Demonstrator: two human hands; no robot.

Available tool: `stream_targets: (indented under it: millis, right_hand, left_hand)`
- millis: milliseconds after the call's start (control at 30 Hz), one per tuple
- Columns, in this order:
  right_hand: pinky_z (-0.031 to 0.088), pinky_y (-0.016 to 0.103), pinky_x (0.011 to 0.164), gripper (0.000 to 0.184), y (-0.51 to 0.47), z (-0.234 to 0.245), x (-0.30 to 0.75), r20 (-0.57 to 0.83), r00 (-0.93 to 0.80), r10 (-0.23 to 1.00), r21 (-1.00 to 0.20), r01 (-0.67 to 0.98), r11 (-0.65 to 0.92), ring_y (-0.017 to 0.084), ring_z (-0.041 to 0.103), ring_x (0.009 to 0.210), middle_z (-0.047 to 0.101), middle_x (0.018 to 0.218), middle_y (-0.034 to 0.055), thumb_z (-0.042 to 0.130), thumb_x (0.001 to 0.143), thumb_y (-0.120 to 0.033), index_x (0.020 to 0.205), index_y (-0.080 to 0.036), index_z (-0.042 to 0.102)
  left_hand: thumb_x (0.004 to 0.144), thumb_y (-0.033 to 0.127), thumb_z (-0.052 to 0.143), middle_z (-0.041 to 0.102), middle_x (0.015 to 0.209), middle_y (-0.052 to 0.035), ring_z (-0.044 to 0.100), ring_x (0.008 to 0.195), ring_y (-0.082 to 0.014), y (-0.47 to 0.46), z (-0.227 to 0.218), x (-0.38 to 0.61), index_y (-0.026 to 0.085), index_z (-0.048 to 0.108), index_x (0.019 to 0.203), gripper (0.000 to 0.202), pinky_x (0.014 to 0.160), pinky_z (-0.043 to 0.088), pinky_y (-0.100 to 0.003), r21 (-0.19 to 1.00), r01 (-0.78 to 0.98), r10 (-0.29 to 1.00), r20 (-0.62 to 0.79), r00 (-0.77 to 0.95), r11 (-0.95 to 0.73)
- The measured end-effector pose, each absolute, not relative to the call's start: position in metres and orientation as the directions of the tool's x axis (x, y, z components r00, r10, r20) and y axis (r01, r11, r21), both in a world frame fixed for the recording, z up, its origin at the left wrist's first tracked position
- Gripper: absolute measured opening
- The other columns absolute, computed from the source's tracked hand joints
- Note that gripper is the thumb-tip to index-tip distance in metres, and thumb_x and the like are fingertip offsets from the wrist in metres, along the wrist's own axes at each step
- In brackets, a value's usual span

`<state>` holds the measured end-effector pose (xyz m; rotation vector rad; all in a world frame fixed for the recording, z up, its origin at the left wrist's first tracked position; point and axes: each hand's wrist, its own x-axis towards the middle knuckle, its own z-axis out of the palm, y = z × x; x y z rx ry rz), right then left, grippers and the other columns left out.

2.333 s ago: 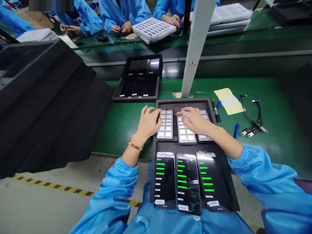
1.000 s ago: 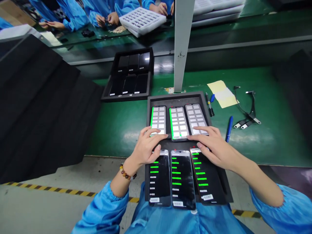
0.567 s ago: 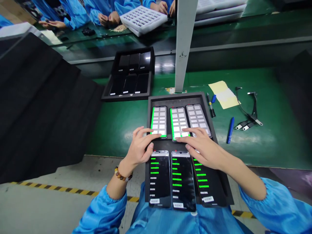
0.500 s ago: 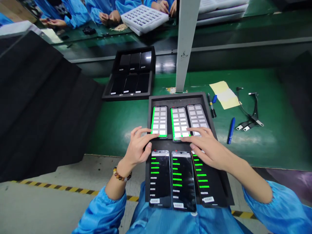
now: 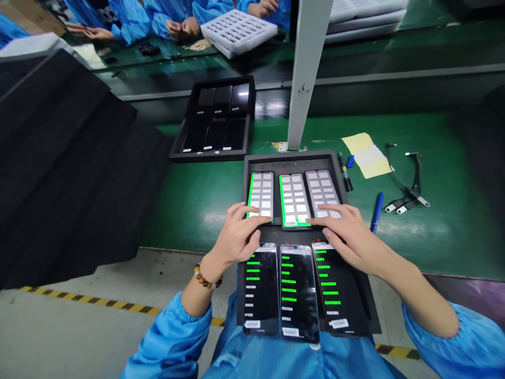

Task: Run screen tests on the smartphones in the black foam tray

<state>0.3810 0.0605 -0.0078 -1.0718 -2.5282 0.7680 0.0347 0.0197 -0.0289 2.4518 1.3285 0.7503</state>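
A black foam tray [image 5: 357,310] lies across my lap and the table edge with several phones in two rows. The far row shows white grid screens: the left phone [image 5: 261,192], the middle phone [image 5: 294,197] and the right phone [image 5: 321,187]. The near-row phones [image 5: 299,292] show green text on black. My left hand [image 5: 239,239], fingers spread, touches the bottom edge of the far left phone. My right hand [image 5: 349,234], fingers spread, rests on the bottom of the far right phone, one finger near the middle phone's corner.
A second black tray [image 5: 213,126] of dark phones sits further back on the green table [image 5: 434,231]. A white post [image 5: 305,73] rises behind my tray. Pens [image 5: 376,210], a yellow paper [image 5: 365,152] and cables [image 5: 410,181] lie right. Stacked black foam [image 5: 71,168] is left. Other people work at the far bench.
Both hands slid from the tops of the far-row phones down to their bottom edges. Green strips appeared along the left and middle phones' screens. In the last half second my right hand shifted rightward.
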Motion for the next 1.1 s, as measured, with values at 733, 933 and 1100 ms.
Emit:
stream_targets:
  millis: [733,933,1100]
  right_hand:
    - [0.035,0.065,0.121,0.047,0.146,-0.026,0.351,0.053,-0.618,0.784,-0.501,0.663,0.557,0.036,0.049,0.150,0.069,0.145,0.0149,0.032,0.111,-0.035,0.144,-0.024,0.064]
    - [0.035,0.065,0.120,0.048,0.158,-0.030,0.345,0.069,-0.608,0.791,-0.506,0.662,0.553,0.037,0.050,0.148,0.070,0.144,0.0146,0.033,0.110,-0.034,0.144,-0.023,0.065]
    - [0.035,0.064,0.120,0.048,0.146,-0.030,0.348,0.080,-0.616,0.783,-0.484,0.663,0.571,0.035,0.051,0.148,0.070,0.142,0.0177,0.034,0.111,-0.034,0.146,-0.021,0.063]
  left_hand:
    - [0.106,0.031,0.042,0.067,0.153,-0.0026,0.049,0.151,-0.0269,0.103,-0.021,0.039,0.026,0.055,0.150,0.046,0.137,0.016,-0.058,0.409,0.821,0.907,0.042,0.419,-0.398]
    - [0.106,0.030,0.042,0.067,0.152,-0.0034,0.050,0.149,-0.0264,0.121,-0.019,0.040,0.025,0.057,0.147,0.045,0.138,0.015,-0.058,0.419,0.826,0.916,0.037,0.399,-0.376]
    - [0.105,0.030,0.045,0.073,0.139,-0.0058,0.057,0.141,-0.0259,0.095,-0.014,0.035,0.025,0.064,0.140,0.040,0.137,0.017,-0.058,0.460,0.785,0.900,0.083,0.427,-0.415]
